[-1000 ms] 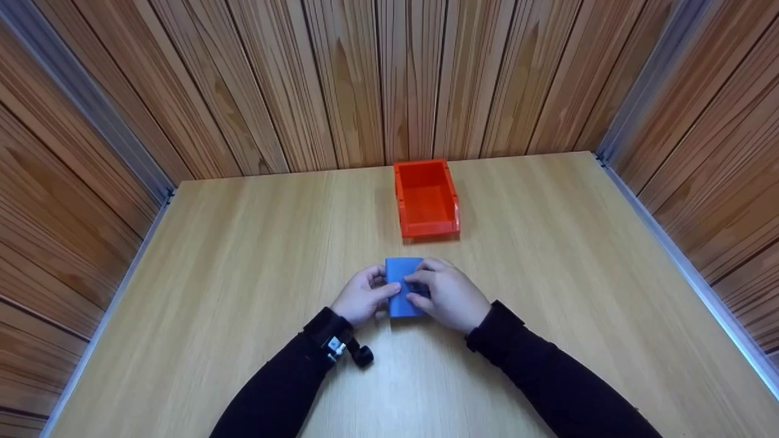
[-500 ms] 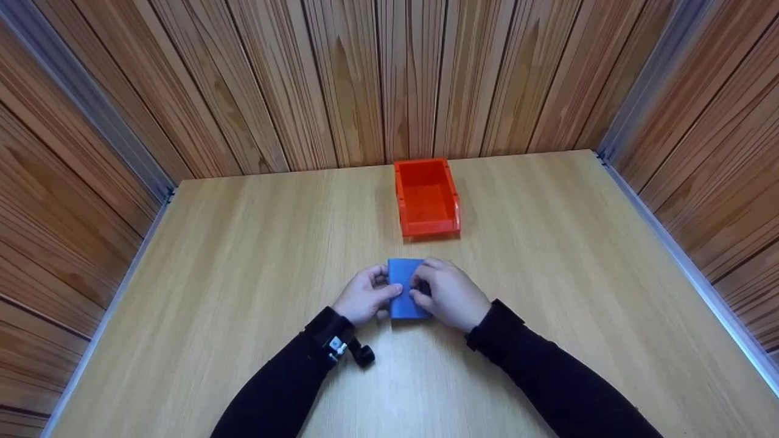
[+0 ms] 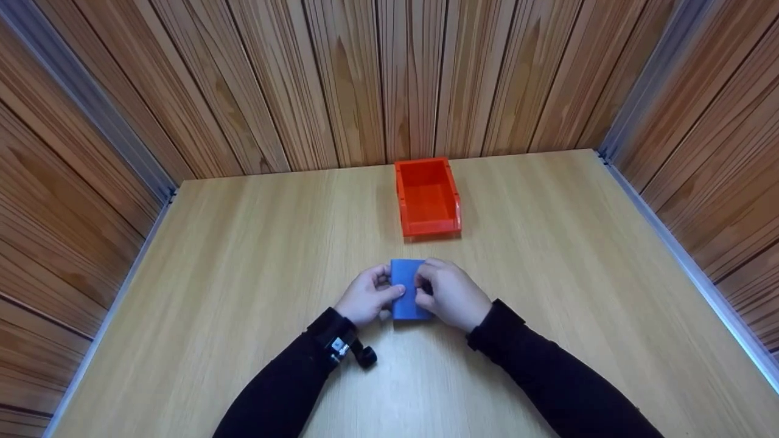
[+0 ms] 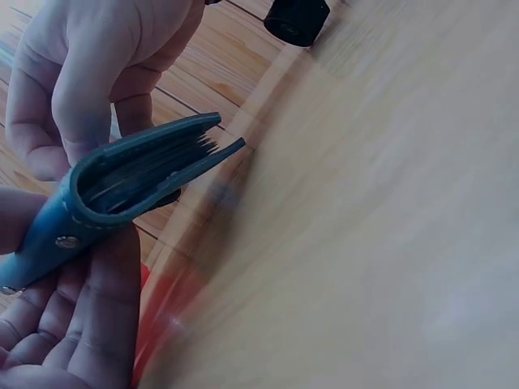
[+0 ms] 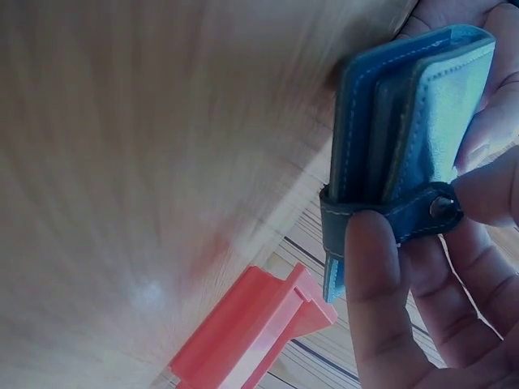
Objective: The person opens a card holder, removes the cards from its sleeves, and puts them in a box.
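A small blue card wallet (image 3: 408,309) is held over the table in the middle of the head view. My left hand (image 3: 365,298) grips its spine side, thumb on the front cover and fingers behind. My right hand (image 3: 456,295) is at the opposite edge, fingers curled. In the right wrist view a closure strap (image 5: 405,217) wraps that edge, its metal snap (image 5: 442,206) lying against the cover. Right fingertips pinch around the strap and snap. From the left wrist, the stitched wallet (image 4: 61,231) shows its end, with thin leaves between the covers.
Beyond the hands, a red open-front plastic bin (image 3: 431,229) stands on the wooden table (image 3: 274,243), near the back wall. Wood-panelled walls (image 3: 341,79) enclose the back and both sides. A black wrist-camera piece (image 3: 366,357) sticks out from the left cuff.
The wallet and left hand have shifted slightly to the right. The right fingers have drawn closer together at the wallet's strap edge. The bin stays in place.
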### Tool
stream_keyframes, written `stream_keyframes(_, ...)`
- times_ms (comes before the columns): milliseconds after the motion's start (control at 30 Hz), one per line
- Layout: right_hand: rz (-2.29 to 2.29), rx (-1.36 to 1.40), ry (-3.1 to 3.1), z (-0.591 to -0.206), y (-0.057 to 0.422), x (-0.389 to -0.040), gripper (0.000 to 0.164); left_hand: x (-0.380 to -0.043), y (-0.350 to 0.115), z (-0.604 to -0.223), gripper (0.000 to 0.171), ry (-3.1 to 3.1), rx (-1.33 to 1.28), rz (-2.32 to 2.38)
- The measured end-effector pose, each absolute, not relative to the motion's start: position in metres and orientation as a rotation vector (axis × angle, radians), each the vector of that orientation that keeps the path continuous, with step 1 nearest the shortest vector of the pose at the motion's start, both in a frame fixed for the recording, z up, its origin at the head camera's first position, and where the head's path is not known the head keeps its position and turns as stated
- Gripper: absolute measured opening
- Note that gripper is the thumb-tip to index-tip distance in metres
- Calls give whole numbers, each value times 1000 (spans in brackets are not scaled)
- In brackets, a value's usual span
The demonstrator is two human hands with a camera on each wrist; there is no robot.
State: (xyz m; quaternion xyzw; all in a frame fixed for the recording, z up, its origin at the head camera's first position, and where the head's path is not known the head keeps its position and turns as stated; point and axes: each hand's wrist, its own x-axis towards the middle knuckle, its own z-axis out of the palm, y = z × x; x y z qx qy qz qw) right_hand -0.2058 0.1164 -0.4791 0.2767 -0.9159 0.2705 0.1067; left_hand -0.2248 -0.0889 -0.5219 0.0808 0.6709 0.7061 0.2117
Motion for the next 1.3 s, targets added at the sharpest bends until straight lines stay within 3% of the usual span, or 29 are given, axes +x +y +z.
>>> stream_keyframes(333,1014,604,-2826,-479,130,-219,12,-225,-91,-520,36,1889,181,1959)
stream_keyframes(567,1532,464,-2940,-482,142,-232,8,-225,-91,-521,32,1872,172,1990)
stream_keyframes(1000,2562,207,-2667,-500,155,-246,46,-225,-90,-520,38,1847,163,2012)
stream_keyframes(1300,2797,247,-2529,-511,154,-244,47,-228,-90,-521,46,1836,121,1997)
